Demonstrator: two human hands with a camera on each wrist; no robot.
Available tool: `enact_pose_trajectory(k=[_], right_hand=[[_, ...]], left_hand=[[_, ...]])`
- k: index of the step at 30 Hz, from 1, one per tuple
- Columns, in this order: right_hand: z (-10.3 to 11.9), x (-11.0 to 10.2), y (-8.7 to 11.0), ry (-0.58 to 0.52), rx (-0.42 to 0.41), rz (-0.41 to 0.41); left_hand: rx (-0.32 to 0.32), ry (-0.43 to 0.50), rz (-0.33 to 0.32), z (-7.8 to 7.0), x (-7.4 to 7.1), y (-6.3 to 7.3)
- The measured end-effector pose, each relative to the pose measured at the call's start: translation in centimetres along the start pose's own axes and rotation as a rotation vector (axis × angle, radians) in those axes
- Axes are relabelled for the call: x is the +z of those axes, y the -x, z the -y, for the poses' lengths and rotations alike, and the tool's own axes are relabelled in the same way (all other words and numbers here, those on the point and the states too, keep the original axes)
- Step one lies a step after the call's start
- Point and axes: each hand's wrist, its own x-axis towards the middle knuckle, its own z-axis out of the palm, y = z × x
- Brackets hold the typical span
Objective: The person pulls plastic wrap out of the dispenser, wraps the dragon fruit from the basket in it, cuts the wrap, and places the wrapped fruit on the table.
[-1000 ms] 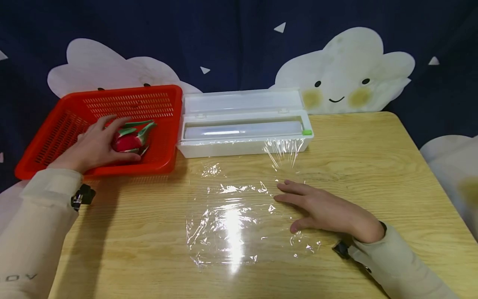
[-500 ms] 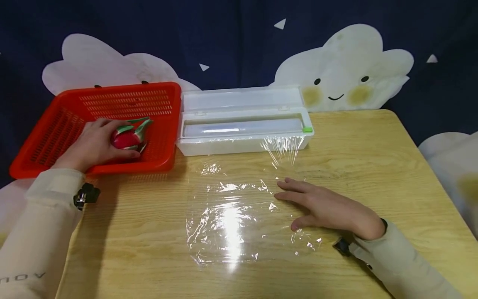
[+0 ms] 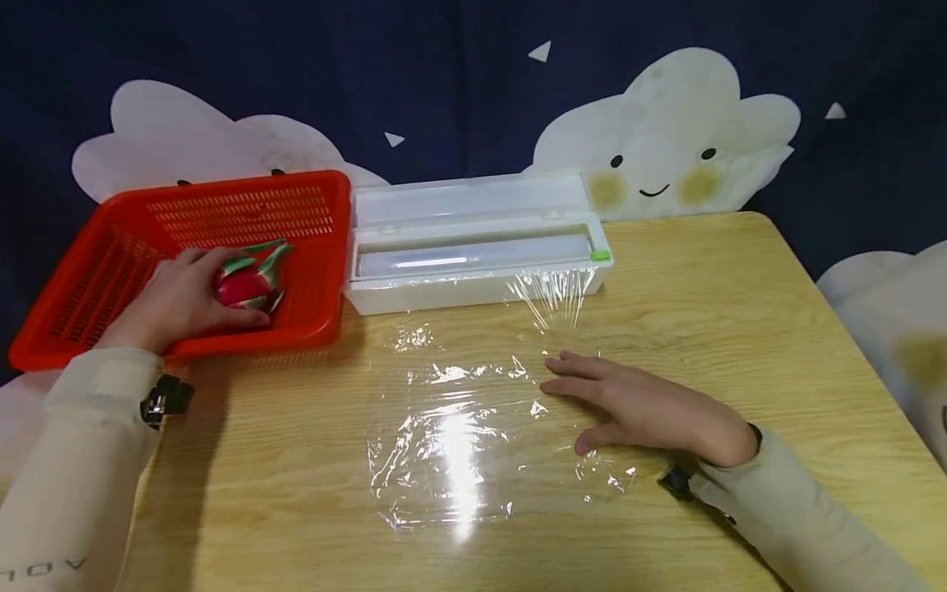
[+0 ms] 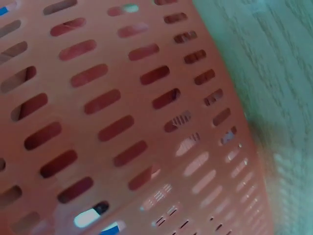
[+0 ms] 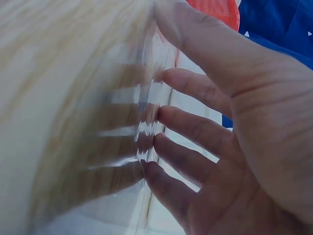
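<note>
In the head view my left hand (image 3: 181, 296) reaches into the red basket (image 3: 325, 325), thumb and fingers curled round a dragon fruit (image 3: 240, 286). The fruit is pinkish red with green-tipped scales; its left side is hidden by the hand. The left wrist view shows only the slotted basket wall (image 4: 122, 112) and some wood grain. My right hand (image 3: 639, 407) has its fingers spread, with the fingertips on the right edge of a sheet of cling film (image 3: 451, 444). In the right wrist view those fingers (image 5: 193, 125) touch the shiny film.
Behind the sheet stands a white cling film dispenser (image 3: 473, 288), lid raised, roll (image 3: 481, 253) inside and a green slider (image 3: 600, 256) at its right end. Film runs from its front edge onto the wooden table (image 3: 740, 329). A dark blue cloud-print curtain (image 3: 444, 74) hangs behind.
My left hand's fingers have come down lower round the dragon fruit, which still sits in the basket. The right hand stays in place on the film. The head view has shifted slightly.
</note>
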Motion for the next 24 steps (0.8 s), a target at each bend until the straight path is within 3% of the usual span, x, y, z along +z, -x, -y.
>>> enact_pose_trajectory(k=[16,24], right_hand=[[0.03,0.04,-0.24,0.005,-0.015,0.007],[-0.02,-0.09,-0.22,0.004,-0.011,0.003]], left_hand=[[-0.005,0.003,-0.021,0.6,0.02,0.49],[0.0,0.002,-0.023,0.32,-0.3,-0.13]])
